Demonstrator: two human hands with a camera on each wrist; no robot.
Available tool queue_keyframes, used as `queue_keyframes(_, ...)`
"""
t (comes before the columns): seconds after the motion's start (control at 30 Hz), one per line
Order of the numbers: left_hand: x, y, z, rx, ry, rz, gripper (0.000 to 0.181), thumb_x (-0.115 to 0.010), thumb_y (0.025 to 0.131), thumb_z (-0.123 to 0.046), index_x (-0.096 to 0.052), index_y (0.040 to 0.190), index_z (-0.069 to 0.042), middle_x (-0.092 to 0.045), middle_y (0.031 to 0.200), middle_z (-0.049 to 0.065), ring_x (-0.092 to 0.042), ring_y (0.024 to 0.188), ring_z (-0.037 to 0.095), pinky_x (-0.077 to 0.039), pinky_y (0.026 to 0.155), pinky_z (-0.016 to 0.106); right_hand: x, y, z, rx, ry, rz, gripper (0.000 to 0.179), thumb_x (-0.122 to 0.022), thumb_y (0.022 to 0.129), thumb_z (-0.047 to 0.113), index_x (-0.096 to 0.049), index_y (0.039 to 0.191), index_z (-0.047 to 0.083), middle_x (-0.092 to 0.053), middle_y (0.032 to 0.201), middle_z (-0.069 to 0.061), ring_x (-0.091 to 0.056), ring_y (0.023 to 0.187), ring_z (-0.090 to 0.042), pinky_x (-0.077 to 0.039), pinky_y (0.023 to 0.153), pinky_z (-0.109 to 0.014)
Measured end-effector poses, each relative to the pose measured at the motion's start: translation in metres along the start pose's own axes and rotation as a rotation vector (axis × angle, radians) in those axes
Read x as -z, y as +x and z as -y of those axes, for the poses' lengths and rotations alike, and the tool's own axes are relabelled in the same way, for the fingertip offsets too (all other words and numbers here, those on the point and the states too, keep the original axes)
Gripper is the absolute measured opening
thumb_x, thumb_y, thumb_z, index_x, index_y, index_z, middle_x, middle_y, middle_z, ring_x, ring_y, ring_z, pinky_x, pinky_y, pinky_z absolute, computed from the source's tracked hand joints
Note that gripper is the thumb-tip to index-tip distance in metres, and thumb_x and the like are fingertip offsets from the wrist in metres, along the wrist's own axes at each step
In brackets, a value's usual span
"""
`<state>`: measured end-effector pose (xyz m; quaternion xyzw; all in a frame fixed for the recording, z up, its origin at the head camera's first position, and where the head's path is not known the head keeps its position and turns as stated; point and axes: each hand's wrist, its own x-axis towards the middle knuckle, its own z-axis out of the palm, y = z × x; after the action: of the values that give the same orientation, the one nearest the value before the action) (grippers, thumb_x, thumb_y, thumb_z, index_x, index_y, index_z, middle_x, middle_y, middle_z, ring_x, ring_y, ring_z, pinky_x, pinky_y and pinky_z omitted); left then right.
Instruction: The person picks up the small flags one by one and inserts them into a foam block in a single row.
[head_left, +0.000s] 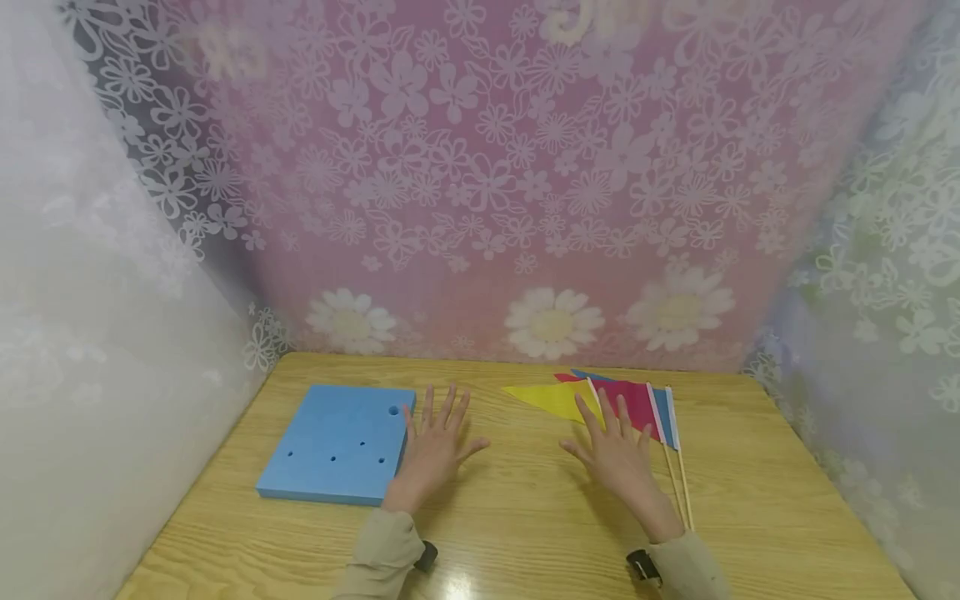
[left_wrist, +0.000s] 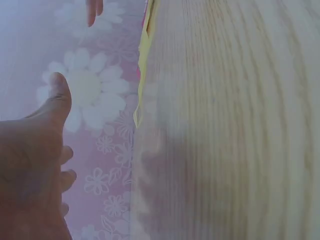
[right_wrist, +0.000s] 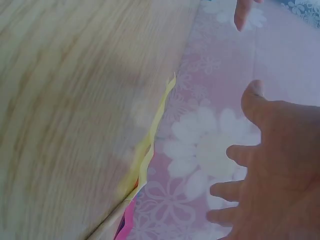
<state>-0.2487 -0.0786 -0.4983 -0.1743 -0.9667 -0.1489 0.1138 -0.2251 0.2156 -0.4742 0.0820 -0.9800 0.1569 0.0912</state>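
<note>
My left hand [head_left: 437, 450] is held over the table with its fingers spread, overlapping the right edge of a blue board [head_left: 330, 433] in the head view. Several small holes and one larger hole dot that flat, square board. Fingers splayed, my right hand [head_left: 617, 454] hovers in front of the pennant flags and holds nothing. Those flags lie bunched at the back right: a yellow flag [head_left: 551, 400], a magenta flag [head_left: 633, 404] and a blue flag [head_left: 666, 417], with a bit of red behind. Thin wooden sticks [head_left: 685, 487] run from them toward the front.
The wood-grain table [head_left: 517, 533] meets a pink flowered backdrop [head_left: 480, 208] at its far edge. Pale patterned cloth hangs at the left [head_left: 150, 333] and right [head_left: 885, 333] sides. Each wrist wears a dark strap [head_left: 642, 566].
</note>
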Motion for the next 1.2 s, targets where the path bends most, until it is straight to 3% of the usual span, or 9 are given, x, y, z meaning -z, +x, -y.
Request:
queue_keyframes(0.2,0.010,-0.001,0.020,0.009,-0.175,0.011,0.076,-0.059,0.099,-0.051,-0.031,0.161,-0.016,-0.034,0.163,0.013,-0.017,0.154,0.039,-0.009,0.117,0.074,-0.002,0.009,0.008,0.063,0.067,-0.113,0.059,-0.064,0.100,0.041,-0.053,0.147,0.008,-0.059,0.139,-0.025,-0.056,0.126,-0.048,-0.045,0.100,-0.067)
queue_keyframes(0.3,0.018,-0.005,0.037,0.021,-0.242,0.000,0.071,-0.061,0.100,-0.047,-0.036,0.159,-0.017,-0.042,0.159,0.014,-0.026,0.152,0.038,-0.013,0.119,0.070,0.000,0.014,0.017,0.081,0.104,-0.165,0.047,-0.069,0.098,0.039,-0.067,0.134,0.009,-0.071,0.122,-0.016,-0.071,0.094,-0.036,-0.059,0.072,-0.046)
queue_keyframes(0.43,0.030,-0.014,0.062,0.006,-0.247,-0.064,0.061,-0.064,0.101,-0.039,-0.047,0.152,-0.012,-0.051,0.150,0.019,-0.041,0.143,0.041,-0.027,0.117,0.066,0.002,0.019,0.034,0.109,0.122,-0.173,0.036,-0.071,0.096,0.038,-0.075,0.121,0.012,-0.077,0.109,-0.006,-0.066,0.062,-0.022,-0.042,0.043,-0.028)
queue_keyframes(0.57,0.044,-0.024,0.090,0.016,-0.243,-0.107,0.051,-0.064,0.102,-0.032,-0.055,0.146,-0.008,-0.057,0.144,0.019,-0.048,0.136,0.042,-0.038,0.112,0.060,-0.002,0.024,0.051,0.135,0.135,-0.149,0.032,-0.070,0.097,0.038,-0.076,0.118,0.015,-0.077,0.106,-0.001,-0.065,0.060,-0.017,-0.042,0.043,-0.025)
queue_keyframes(0.7,0.054,-0.034,0.116,0.040,-0.239,-0.124,0.047,-0.064,0.102,-0.029,-0.058,0.143,-0.007,-0.058,0.142,0.019,-0.047,0.136,0.044,-0.036,0.112,0.063,-0.010,0.028,0.067,0.181,0.151,-0.131,0.032,-0.069,0.096,0.039,-0.076,0.119,0.017,-0.077,0.110,-0.001,-0.049,0.047,-0.011,-0.031,0.039,-0.024)
queue_keyframes(0.8,0.058,-0.043,0.135,0.060,-0.203,-0.130,0.048,-0.064,0.102,-0.030,-0.057,0.143,-0.006,-0.057,0.143,0.020,-0.044,0.138,0.046,-0.033,0.113,0.065,-0.016,0.030,0.080,0.227,0.132,-0.133,0.033,-0.069,0.096,0.041,-0.076,0.119,0.019,-0.076,0.114,-0.003,-0.061,0.058,-0.014,-0.041,0.045,-0.024)
queue_keyframes(0.97,0.069,-0.061,0.161,0.058,-0.139,-0.157,0.051,-0.069,0.099,-0.027,-0.058,0.141,-0.001,-0.056,0.143,0.023,-0.040,0.139,0.051,-0.031,0.113,0.068,-0.027,0.032,0.099,0.297,0.115,-0.148,0.037,-0.069,0.096,0.042,-0.074,0.125,0.020,-0.073,0.122,-0.006,-0.072,0.103,-0.028,-0.061,0.068,-0.039)
queue_keyframes(1.07,0.076,-0.072,0.174,0.061,-0.096,-0.141,0.054,-0.072,0.096,-0.026,-0.058,0.141,0.000,-0.054,0.145,0.024,-0.038,0.140,0.052,-0.029,0.109,0.074,-0.034,0.035,0.108,0.322,0.132,-0.126,0.041,-0.068,0.097,0.042,-0.069,0.131,0.019,-0.071,0.126,-0.009,-0.071,0.105,-0.029,-0.061,0.070,-0.041)
queue_keyframes(1.2,0.082,-0.084,0.188,0.099,-0.044,-0.036,0.062,-0.072,0.095,-0.033,-0.053,0.145,-0.001,-0.048,0.150,0.025,-0.037,0.140,0.051,-0.027,0.102,0.082,-0.040,0.036,0.118,0.357,0.145,-0.103,0.046,-0.067,0.098,0.040,-0.064,0.137,0.017,-0.069,0.129,-0.010,-0.071,0.104,-0.032,-0.061,0.070,-0.043)
